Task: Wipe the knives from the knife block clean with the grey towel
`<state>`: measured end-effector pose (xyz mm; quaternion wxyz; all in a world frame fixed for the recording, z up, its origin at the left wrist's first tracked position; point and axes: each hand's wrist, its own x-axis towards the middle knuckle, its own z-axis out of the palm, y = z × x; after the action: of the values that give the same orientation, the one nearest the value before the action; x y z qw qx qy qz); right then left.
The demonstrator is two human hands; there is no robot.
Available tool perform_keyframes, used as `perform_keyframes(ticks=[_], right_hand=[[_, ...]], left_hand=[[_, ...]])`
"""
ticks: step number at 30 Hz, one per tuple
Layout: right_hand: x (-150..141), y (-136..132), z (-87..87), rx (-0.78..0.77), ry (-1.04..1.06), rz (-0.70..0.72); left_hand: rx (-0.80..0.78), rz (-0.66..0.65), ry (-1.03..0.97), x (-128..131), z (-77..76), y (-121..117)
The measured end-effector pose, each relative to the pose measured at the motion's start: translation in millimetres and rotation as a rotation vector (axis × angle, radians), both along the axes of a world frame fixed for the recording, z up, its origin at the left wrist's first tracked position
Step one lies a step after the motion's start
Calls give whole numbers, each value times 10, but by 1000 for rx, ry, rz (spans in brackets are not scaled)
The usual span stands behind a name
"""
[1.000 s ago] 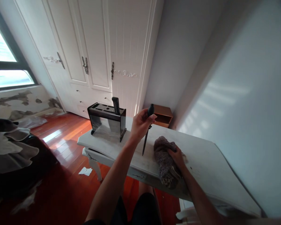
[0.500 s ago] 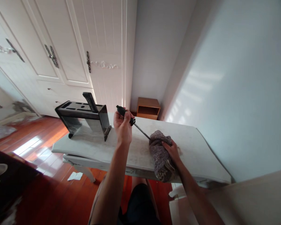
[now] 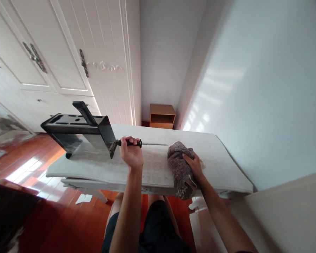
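The person's left hand (image 3: 132, 153) has its fingers closed round the black handle of a slim rod (image 3: 155, 144), which points across toward the right hand (image 3: 195, 165). That hand's fingers grip a bunched grey-brown cloth (image 3: 181, 168) over the white table (image 3: 155, 165). Left of the left fingers stands a black knife block (image 3: 73, 124), perhaps just touching the handle's end.

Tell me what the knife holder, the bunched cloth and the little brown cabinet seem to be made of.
Black slotted knife holder: glossy plastic or painted metal, going by its sheen; the see-through front suggests clear plastic.
Bunched grey-brown cloth: matt textile, perhaps terry, given its nubbly surface.
Small brown open-fronted cabinet: smooth wood or wood-look board, judging by its even brown colour.
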<state>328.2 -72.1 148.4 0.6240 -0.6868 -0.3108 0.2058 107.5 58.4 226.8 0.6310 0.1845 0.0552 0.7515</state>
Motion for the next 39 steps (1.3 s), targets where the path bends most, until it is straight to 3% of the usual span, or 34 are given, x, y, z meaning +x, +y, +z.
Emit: perform_keyframes(ticks=[8,15,26,32,39], right_hand=[[-1,-41,-13,23,58,-34],[-7,-33,-39,14,83,9],[-289,223,-23,265,534,-130],[-298,173,72,322,745,70],[-344,18,170,321,650,352]], left_hand=[[-64,-149,-62,10,-184,9],[-222,-251,-74,122,-433,26],[-351,-405,-117,559,-598,-220],[-451,-500,-151,786,-595,-370],[-462,-523,-84,818,-454,-372]])
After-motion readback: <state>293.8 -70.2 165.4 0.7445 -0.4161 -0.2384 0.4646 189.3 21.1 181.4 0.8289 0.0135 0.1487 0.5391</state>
